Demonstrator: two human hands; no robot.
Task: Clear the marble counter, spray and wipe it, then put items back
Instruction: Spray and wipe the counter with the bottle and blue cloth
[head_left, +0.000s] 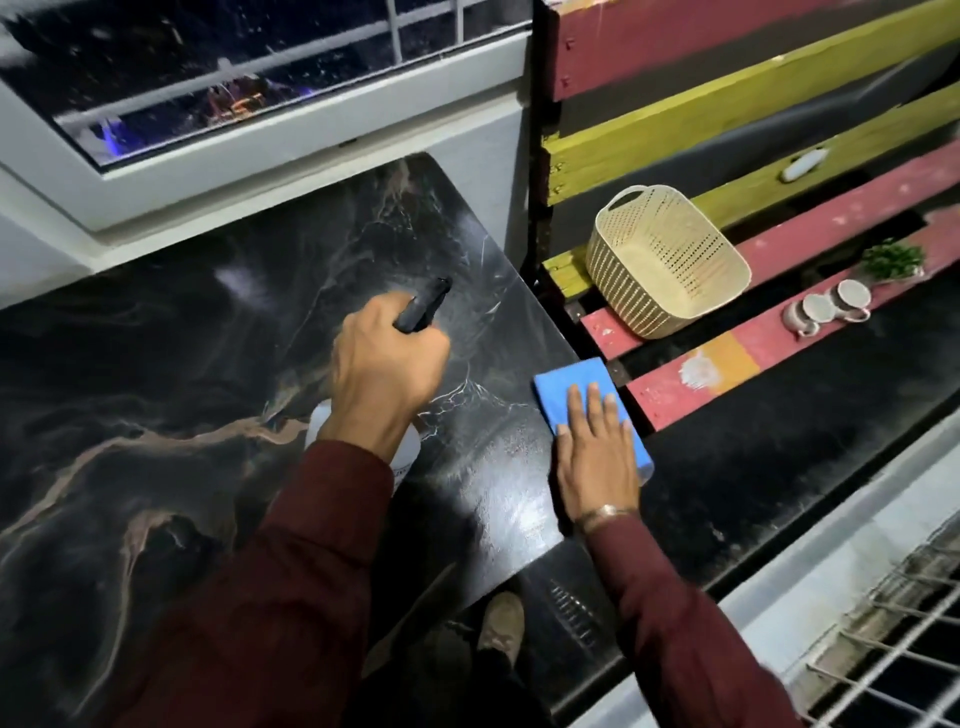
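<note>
The black marble counter with brown and white veins fills the left and centre. My left hand grips a spray bottle with a black trigger head, held above the counter's right half; its white body shows below my wrist. A wet sheen lies on the marble near the nozzle. My right hand lies flat with straight fingers on a folded blue cloth at the counter's right edge.
A cream perforated basket sits on the red and yellow slatted bench to the right. Beside it are small white cups and a little green plant. A white window frame stands behind the counter.
</note>
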